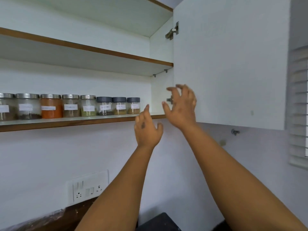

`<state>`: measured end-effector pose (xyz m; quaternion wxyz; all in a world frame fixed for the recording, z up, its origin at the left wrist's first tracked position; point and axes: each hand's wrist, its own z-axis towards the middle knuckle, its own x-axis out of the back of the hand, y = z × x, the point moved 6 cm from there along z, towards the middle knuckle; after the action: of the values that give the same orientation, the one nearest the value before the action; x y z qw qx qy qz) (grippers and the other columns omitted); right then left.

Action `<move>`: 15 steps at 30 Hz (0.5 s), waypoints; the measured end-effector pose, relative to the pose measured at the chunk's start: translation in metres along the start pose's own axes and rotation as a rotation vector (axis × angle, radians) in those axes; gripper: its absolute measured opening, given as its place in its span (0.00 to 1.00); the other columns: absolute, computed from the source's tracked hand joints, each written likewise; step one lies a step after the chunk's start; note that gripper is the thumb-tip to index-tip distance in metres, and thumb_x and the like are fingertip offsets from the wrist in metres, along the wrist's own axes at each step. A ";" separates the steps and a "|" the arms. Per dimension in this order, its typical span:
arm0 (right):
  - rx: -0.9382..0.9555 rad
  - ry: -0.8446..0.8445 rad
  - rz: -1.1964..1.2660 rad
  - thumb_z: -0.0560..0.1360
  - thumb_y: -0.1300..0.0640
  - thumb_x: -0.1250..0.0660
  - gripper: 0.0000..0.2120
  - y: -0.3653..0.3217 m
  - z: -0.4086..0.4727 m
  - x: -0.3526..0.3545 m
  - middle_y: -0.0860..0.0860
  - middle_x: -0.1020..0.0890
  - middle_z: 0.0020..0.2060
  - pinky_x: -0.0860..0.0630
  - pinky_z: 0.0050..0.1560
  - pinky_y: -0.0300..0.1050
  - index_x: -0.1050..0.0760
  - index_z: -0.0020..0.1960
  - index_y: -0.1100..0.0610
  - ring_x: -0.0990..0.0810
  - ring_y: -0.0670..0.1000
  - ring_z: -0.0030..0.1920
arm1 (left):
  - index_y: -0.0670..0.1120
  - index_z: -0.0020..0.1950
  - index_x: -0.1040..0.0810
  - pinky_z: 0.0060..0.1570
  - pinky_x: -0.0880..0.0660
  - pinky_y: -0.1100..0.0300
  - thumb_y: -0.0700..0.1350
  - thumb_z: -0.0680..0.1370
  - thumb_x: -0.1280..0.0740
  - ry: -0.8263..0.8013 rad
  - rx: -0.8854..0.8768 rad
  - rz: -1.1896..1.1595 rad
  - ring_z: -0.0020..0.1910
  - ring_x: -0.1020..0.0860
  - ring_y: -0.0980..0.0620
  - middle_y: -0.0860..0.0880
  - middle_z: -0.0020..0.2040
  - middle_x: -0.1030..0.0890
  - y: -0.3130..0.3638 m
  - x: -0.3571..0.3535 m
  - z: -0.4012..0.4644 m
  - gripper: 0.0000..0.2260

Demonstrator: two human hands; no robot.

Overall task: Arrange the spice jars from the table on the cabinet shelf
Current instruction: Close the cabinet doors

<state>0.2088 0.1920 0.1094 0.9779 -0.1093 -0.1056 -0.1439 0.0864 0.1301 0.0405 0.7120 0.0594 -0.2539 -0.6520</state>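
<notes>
up high, eight spice jars (70, 106) line the cabinet shelf (66, 122) beside an open door (233, 64); left hand (147, 129) and right hand (180, 105) both loose-fingered, holding nothing.

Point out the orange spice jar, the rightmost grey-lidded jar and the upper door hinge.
orange spice jar (51, 109): head view, on its orange-filled glass body.
rightmost grey-lidded jar (133, 100): head view, on its grey lid.
upper door hinge (172, 31): head view, on its metal arm.

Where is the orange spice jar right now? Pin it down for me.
In the head view, the orange spice jar stands on the lower cabinet shelf, left of centre, third from the frame's left edge in the row, between two silver-lidded jars holding darker spices.
</notes>
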 end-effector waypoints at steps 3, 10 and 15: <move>-0.052 0.243 -0.036 0.73 0.51 0.35 0.22 0.028 -0.001 0.081 0.56 0.33 0.70 0.46 0.74 0.61 0.29 0.67 0.53 0.42 0.59 0.75 | 0.45 0.77 0.41 0.66 0.34 0.51 0.48 0.75 0.33 0.001 -0.111 -0.105 0.68 0.34 0.46 0.46 0.69 0.29 0.077 -0.016 -0.018 0.32; -0.560 0.335 -0.210 0.72 0.47 0.31 0.41 0.173 -0.018 0.203 0.60 0.45 0.77 0.47 0.76 0.59 0.47 0.77 0.58 0.50 0.62 0.77 | 0.49 0.78 0.44 0.70 0.39 0.54 0.52 0.80 0.38 -0.237 -0.157 -0.392 0.74 0.41 0.49 0.49 0.75 0.37 0.235 -0.068 -0.057 0.29; -0.726 -0.198 0.201 0.79 0.55 0.36 0.28 0.231 -0.049 0.184 0.58 0.27 0.67 0.24 0.60 0.55 0.42 0.75 0.59 0.25 0.61 0.63 | 0.51 0.78 0.44 0.72 0.40 0.54 0.51 0.83 0.44 -0.368 -0.037 -0.469 0.76 0.41 0.49 0.50 0.77 0.40 0.283 -0.095 -0.078 0.24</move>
<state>0.4599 0.3485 0.0636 0.8698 -0.4716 -0.1305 -0.0639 0.3725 0.2428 0.0639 0.4851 -0.0157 -0.3460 -0.8030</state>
